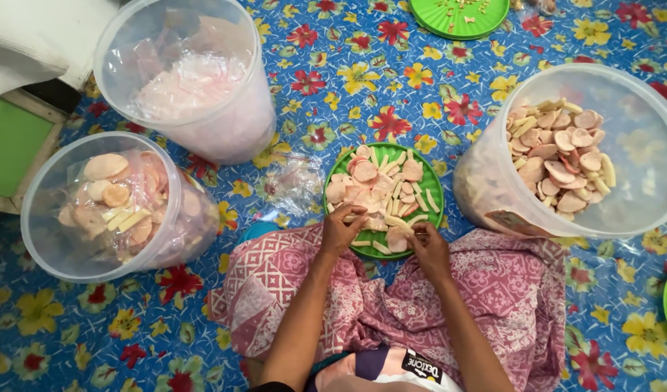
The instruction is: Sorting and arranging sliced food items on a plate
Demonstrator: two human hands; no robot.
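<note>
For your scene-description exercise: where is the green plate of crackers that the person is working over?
In the head view, the green plate lies low centre on the floral mat, just beyond both hands, left hand and right hand, beside the right-hand bucket.

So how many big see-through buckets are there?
3. One bucket at the top left holds clear bags, one at the left holds bagged crackers, and one at the right holds loose crackers. More may sit outside the picture.
</note>
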